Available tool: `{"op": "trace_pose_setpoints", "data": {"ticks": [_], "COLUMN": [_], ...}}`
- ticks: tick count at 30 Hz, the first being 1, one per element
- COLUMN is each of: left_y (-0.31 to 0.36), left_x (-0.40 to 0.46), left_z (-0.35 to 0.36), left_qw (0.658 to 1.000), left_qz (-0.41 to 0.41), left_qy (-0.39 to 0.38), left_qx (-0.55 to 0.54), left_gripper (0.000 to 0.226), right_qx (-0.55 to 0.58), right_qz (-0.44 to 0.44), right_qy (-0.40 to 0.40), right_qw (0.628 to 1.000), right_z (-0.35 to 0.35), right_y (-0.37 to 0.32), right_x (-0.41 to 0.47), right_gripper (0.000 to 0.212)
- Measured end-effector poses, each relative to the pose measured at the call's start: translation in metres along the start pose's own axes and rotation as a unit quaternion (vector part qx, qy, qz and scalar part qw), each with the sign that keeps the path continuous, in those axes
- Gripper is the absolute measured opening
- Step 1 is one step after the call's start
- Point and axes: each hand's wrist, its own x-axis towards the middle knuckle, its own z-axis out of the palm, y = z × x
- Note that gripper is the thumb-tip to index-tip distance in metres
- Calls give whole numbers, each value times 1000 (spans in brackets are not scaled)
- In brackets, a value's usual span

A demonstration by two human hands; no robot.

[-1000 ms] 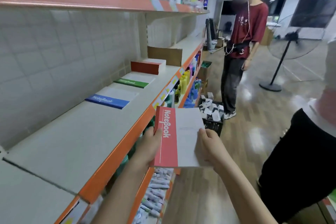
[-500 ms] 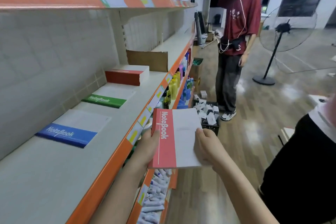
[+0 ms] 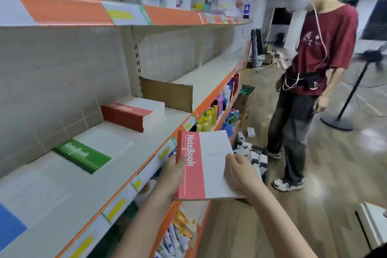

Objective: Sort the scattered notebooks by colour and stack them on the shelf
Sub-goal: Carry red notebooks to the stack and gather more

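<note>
A long shelf (image 3: 134, 153) with an orange front edge ran down the left of the aisle, while a person in a dark red T-shirt (image 3: 314, 73) stood on the wood floor to the right, near a pedestal fan (image 3: 347, 98). On the shelf, a thick stack of red notebooks (image 3: 130, 113) lay against the back wall just in front of a cardboard divider (image 3: 167, 96); a green notebook (image 3: 83, 155) lay nearer, apart from the stack, and a blue one (image 3: 10, 224) showed at the lower left corner. In front of the shelf edge, a red notebook (image 3: 201, 165) was held in the air by both hands. The left hand (image 3: 173, 174) gripped its red spine side, thumb on the cover; the right hand (image 3: 238, 172) held the white side, fingers curled over the cover.
</note>
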Motion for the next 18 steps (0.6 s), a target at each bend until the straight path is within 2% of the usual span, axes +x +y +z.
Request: {"op": "trace_pose_setpoints", "data": {"ticks": [7,12,18], "left_y": [12,21,41], "left_x": [58,98,142], "left_z": [31,27,14], "left_qw": [999,996,989], "left_qz": [-14,-20,-30], "left_qy": [31,88,141], "left_qx": [-17,6,-26], "left_gripper": [32,42,37], "right_qx": [-34,-15,4], "right_qz": [-23,-40,-94], "right_qy": [-51,-81,-123], "right_qw": [998,996,988], "right_z": [-15,-6,13], "right_y": [7,-2,-35], "right_x": [88,135,192], "right_gripper": [33,36,31]}}
